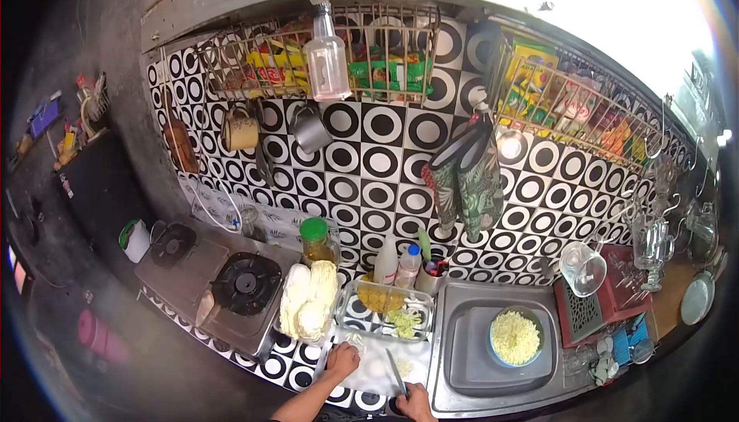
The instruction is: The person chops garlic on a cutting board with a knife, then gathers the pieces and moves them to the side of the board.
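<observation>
My left hand [344, 359] is closed, its fingers curled over a pale piece of cabbage [354, 339] on a whitish cutting board [366, 378]. In my right hand [416, 401] is a knife [396, 370], its blade angled up and to the left over the board. A few pale shreds [404, 366] lie right of the blade. Just behind the board stands a clear rectangular container [356, 324] with light green cut pieces [404, 322] and something yellow inside. Large pale heads of napa cabbage [309, 300] lie behind and left of my left hand.
At right, a bowl of pale chopped vegetable [516, 337] sits in the metal sink [467, 349]. A gas stove [245, 283] is at left. Bottles [408, 266] and a green-lidded jar [314, 231] stand by the tiled wall. Wire baskets [577, 110] and oven mitts [462, 179] hang above.
</observation>
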`<state>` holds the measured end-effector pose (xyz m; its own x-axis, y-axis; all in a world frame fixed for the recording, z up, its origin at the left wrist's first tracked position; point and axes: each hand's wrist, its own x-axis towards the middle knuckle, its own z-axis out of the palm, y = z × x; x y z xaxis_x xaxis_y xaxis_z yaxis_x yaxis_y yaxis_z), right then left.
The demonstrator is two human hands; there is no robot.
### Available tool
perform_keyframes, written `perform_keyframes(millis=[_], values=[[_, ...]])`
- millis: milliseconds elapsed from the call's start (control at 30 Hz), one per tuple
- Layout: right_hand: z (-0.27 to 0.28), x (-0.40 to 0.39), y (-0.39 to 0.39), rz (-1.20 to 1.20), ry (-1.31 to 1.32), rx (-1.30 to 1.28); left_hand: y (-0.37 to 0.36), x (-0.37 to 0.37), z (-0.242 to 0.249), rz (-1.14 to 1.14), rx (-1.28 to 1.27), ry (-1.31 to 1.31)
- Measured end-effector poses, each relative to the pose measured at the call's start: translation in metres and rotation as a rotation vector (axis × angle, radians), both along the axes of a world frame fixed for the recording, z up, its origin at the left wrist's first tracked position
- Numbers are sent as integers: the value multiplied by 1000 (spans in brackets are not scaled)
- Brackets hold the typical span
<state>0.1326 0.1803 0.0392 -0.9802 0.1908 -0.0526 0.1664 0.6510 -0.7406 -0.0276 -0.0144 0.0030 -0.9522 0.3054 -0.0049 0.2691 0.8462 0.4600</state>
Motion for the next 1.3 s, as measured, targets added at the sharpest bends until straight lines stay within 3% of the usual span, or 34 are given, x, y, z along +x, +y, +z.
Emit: perform_keyframes(millis=[133,267,767,867,1067,1300], values=[[32,-1,-7,-104,85,-37,-3,4,0,-4,2,76],[-25,-11,3,-49,59,44,-6,1,-10,-35,-5,-4],[7,-23,-11,-37,-124,34,-6,10,1,-91,42,-11],[20,-21,-13,-33,-230,9,-8,12,24,-89,-30,-51],[8,-20,-17,-119,-207,33,-14,12,12,-108,-34,-57],[26,-20,-20,-60,-183,65,-15,3,2,-120,-49,-65]])
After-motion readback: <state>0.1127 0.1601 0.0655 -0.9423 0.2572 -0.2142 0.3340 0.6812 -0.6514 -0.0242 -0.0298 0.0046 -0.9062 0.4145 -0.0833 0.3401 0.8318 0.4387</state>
